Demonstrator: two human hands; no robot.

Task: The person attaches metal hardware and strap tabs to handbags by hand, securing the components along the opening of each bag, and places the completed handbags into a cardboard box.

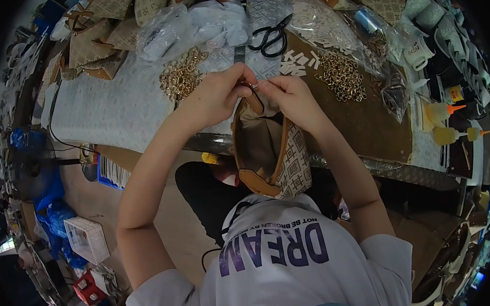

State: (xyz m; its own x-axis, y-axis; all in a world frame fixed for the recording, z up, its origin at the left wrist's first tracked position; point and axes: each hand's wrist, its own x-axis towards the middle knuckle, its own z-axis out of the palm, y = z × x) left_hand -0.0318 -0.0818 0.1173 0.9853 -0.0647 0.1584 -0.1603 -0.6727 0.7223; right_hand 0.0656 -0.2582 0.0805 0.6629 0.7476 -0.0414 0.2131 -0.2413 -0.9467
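Nearby, gold hardware heaps (341, 79) flank the hands (214, 98), scissors (278, 29) beyond.

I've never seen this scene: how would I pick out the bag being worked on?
From the worktable, look to the middle of its near edge. There, just beneath the left hand and right hand, is an open patterned bag with brown trim. Unlike the similar bags heaped along the far side, it stands apart, both hands at its brown tab.

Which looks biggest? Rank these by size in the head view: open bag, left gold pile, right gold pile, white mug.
1. Open bag
2. Left gold pile and right gold pile: too alike to rank
3. White mug
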